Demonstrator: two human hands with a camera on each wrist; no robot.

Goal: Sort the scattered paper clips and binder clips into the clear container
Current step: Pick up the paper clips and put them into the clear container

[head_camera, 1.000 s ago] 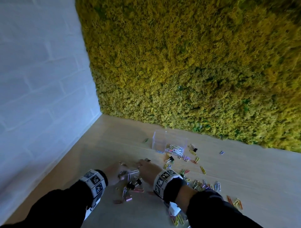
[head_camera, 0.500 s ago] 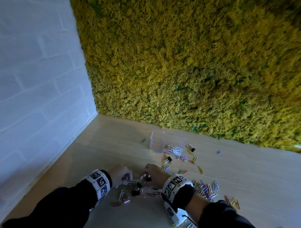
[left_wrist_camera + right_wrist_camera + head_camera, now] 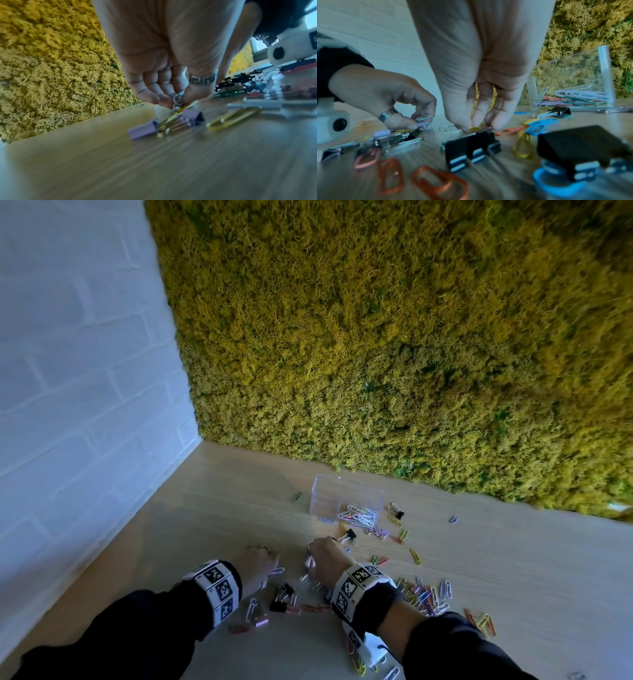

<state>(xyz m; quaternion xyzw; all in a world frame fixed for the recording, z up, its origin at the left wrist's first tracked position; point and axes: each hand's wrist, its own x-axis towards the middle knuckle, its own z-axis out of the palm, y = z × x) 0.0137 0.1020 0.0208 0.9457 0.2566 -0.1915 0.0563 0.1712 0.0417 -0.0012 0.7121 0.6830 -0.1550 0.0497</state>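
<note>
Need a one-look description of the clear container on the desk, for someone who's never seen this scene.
Find the yellow-green moss wall and follow it down to the wooden desk. Just in front of the wall's lower edge stands the clear container, beyond both hands. It is the only see-through box there, with pastel paper clips piled in its right end.

You have one clear container [image 3: 346, 497], two hands, and dozens of scattered paper clips [image 3: 424, 594] and several binder clips [image 3: 282, 599].

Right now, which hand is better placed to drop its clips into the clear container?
Right hand, probably: it lies nearer the container and pinches a clip. The left hand, farther away, also pinches clips.
</note>
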